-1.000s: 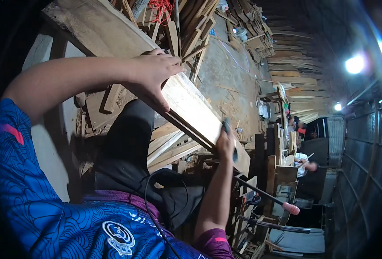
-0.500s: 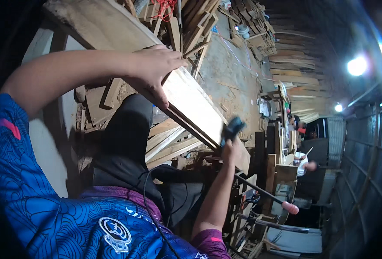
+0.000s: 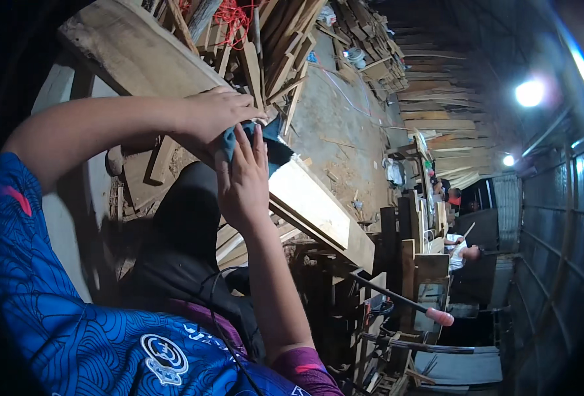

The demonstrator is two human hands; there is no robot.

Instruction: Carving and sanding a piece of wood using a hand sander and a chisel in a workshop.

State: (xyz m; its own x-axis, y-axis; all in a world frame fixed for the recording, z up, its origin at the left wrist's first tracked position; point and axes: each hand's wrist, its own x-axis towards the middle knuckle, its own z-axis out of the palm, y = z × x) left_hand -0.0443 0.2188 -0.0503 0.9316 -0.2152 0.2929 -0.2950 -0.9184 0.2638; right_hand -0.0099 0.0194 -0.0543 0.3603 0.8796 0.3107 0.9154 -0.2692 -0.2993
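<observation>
A long wooden plank [image 3: 130, 46] runs diagonally from the upper left toward the centre right, with a brightly lit pale face. My left hand [image 3: 216, 115] is closed over its edge. My right hand [image 3: 244, 178] presses a dark teal cloth or pad [image 3: 277, 152] onto the plank just beside the left hand, fingers extended and close together over it. The pad partly hides the left hand's fingertips and the board. A dark metal bar with a pink handle [image 3: 439, 317] juts out beyond the plank's right end.
Scrap timber, red cord [image 3: 229, 20] and stacked boards [image 3: 371, 39] lie around a littered concrete floor [image 3: 338, 119]. Long boards line the far wall. At right, another person in white [image 3: 458, 251] holds a stick at a cluttered bench. A metal-sheet surface [image 3: 549, 224] runs along the right.
My right hand has moved with the dark pad from the plank's right end up and leftward to beside my left hand. The left hand stays on the plank.
</observation>
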